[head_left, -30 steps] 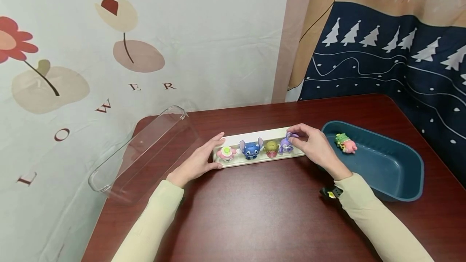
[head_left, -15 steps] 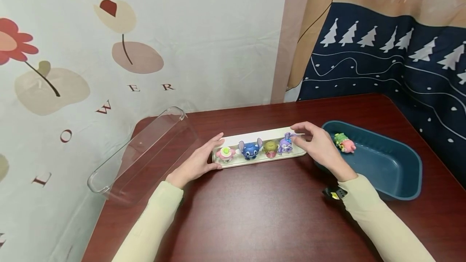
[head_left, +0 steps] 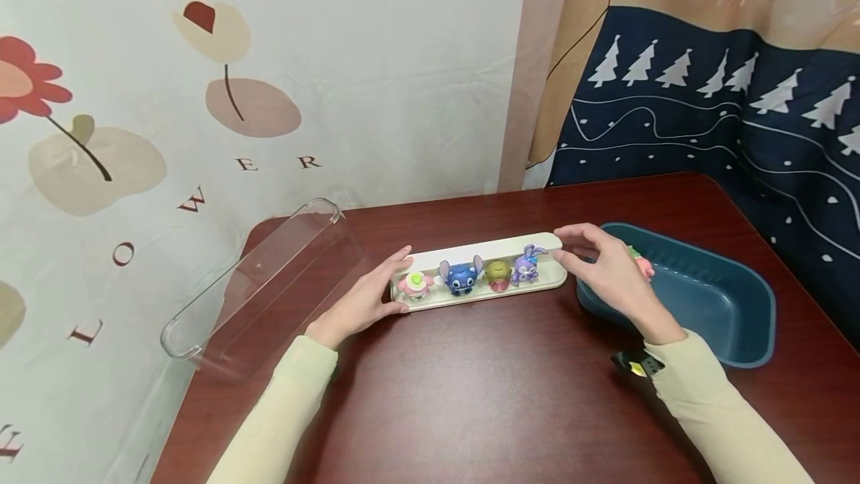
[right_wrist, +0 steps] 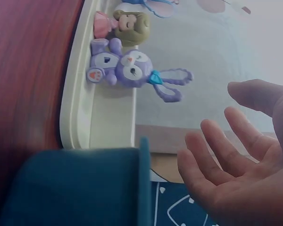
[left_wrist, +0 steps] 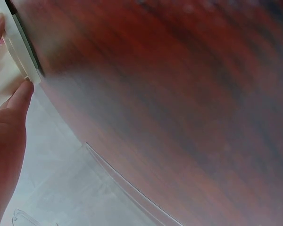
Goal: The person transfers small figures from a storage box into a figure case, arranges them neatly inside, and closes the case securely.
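Note:
My left hand (head_left: 356, 297) grips the left end of a long white tray (head_left: 554, 275), thumb at the front edge and fingers at the back. Several small figurines stand in a row in it: a pink one (head_left: 416, 284), a blue big-eared one (head_left: 460, 278), a blond-haired girl (right_wrist: 132, 27) in pink, and a purple rabbit (right_wrist: 132, 70) with a turquoise bow. My right hand (head_left: 614, 275) is by the tray's right end with nothing in its relaxed fingers. It partly hides a pink and green figurine (head_left: 645, 267) inside a dark teal bin (head_left: 770, 320).
A clear plastic cover (head_left: 258, 275) leans at the table's left edge near the wall cloth. The teal bin stands right of the tray, under my right forearm. A small dark device (head_left: 638, 364) sits at my right cuff.
My right hand has let go of the purple rabbit and moved right, toward the bin. The rabbit stays standing in the tray. My left hand has kept its place on the tray's end.

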### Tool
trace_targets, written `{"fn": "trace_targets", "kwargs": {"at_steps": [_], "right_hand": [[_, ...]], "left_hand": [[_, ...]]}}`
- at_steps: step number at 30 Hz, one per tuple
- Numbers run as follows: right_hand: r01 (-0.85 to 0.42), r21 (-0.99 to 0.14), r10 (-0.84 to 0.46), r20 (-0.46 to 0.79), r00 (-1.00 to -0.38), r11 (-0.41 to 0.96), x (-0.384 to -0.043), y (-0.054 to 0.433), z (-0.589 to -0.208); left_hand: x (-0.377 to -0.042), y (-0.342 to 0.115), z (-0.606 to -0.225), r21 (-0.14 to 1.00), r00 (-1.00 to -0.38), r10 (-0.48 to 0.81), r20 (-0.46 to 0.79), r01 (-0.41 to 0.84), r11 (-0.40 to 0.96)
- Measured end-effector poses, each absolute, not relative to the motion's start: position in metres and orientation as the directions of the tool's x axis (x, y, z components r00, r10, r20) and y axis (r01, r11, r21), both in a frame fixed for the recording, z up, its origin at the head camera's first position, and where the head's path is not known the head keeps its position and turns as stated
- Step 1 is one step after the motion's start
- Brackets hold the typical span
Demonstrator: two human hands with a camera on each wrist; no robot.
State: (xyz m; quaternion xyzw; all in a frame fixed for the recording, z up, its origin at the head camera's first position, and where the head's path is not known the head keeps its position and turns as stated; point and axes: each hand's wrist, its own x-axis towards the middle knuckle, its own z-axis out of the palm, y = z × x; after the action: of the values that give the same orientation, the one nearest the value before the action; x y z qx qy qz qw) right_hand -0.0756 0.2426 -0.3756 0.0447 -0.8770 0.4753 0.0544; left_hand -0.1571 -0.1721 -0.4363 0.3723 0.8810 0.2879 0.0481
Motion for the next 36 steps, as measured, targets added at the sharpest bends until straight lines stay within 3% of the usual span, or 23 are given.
{"fn": "trace_targets", "kwargs": {"at_steps": [9, 27, 36], "right_hand": [[-0.108, -0.791, 0.017, 0.148, -0.989, 0.602, -0.064, 0.253, -0.368], [0.020, -0.814, 0.140, 0.076, -0.987, 0.581, -0.045, 0.290, -0.373], [0.023, -0.818, 0.155, 0.081, -0.985, 0.574, -0.039, 0.301, -0.381]], "left_hand": [[-0.157, -0.172, -0.436, 0.542, -0.721, 0.682, 0.125, 0.625, 0.562], [-0.158, -0.172, -0.437, 0.540, -0.716, 0.684, 0.137, 0.633, 0.555], [-0.158, -0.172, -0.437, 0.542, -0.712, 0.688, 0.140, 0.637, 0.548]]}}
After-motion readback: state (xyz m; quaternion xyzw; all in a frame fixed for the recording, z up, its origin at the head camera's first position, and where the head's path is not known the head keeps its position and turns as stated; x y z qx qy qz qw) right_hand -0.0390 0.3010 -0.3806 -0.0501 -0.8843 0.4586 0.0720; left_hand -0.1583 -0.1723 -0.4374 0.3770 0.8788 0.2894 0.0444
